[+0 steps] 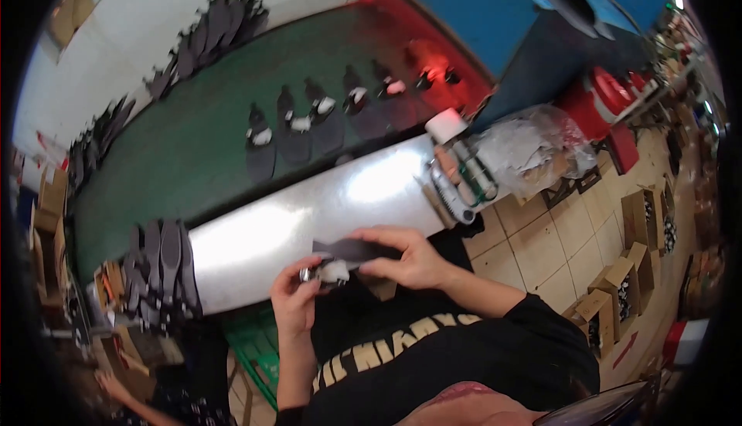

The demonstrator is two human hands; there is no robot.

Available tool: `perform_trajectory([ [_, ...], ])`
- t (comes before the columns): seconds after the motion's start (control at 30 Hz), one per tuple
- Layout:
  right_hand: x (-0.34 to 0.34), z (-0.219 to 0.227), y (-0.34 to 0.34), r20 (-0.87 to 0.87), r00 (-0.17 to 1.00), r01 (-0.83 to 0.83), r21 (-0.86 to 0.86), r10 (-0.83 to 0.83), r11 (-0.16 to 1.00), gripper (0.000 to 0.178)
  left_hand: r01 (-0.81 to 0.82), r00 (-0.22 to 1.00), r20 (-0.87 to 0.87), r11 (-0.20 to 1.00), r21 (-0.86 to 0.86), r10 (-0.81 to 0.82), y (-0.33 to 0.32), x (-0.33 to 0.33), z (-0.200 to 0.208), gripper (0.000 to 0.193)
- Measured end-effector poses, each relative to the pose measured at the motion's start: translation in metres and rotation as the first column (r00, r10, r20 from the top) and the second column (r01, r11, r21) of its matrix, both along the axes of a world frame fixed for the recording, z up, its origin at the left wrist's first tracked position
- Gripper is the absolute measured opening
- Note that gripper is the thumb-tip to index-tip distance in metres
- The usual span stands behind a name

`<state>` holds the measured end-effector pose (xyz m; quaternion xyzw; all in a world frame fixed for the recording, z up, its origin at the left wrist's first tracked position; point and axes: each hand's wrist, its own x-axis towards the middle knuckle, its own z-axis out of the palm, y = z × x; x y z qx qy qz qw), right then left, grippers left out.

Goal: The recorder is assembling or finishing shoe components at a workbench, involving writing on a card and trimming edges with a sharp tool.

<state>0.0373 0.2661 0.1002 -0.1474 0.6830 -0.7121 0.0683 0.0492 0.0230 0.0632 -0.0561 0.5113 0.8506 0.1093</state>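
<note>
Both hands are close together over the near edge of a steel plate. My right hand grips a dark grey sandal, its sole lying sideways between thumb and fingers. At the sandal's near side my left hand pinches a small shiny part, next to a crumpled white wrapping. Whether that part is fixed to the sandal is too small to tell. More dark sandals lie bunched at the plate's left end.
Across the green belt lies a row of sandals with white wrappings; others lean along the far wall. A blue machine glows red at its opening. Tools, a white roll and a plastic bag are right. A co-worker's hand shows lower left.
</note>
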Motion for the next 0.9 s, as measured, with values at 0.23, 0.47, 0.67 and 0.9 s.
perform_trajectory([
  [0.23, 0.006, 0.006, -0.005, -0.191, 0.979, 0.109, 0.207, -0.069, 0.972, 0.039, 0.131, 0.986, -0.108, 0.989, 0.062, -0.123, 0.011, -0.023, 0.002, 0.034],
  [0.47, 0.011, -0.001, -0.020, -0.256, 0.967, 0.063, 0.221, -0.005, 0.973, 0.042, 0.114, 0.981, -0.171, 0.985, 0.133, -0.091, -0.004, -0.010, -0.007, 0.031],
  [0.67, 0.013, -0.005, -0.023, -0.272, 0.962, 0.059, 0.218, 0.003, 0.974, 0.043, 0.130, 0.978, -0.175, 0.987, 0.094, -0.112, -0.006, -0.008, -0.003, 0.031],
  [0.9, 0.013, -0.009, -0.020, -0.221, 0.975, 0.037, 0.169, 0.001, 0.985, 0.043, 0.122, 0.982, -0.156, 0.987, 0.108, -0.104, -0.002, -0.008, -0.006, 0.033],
])
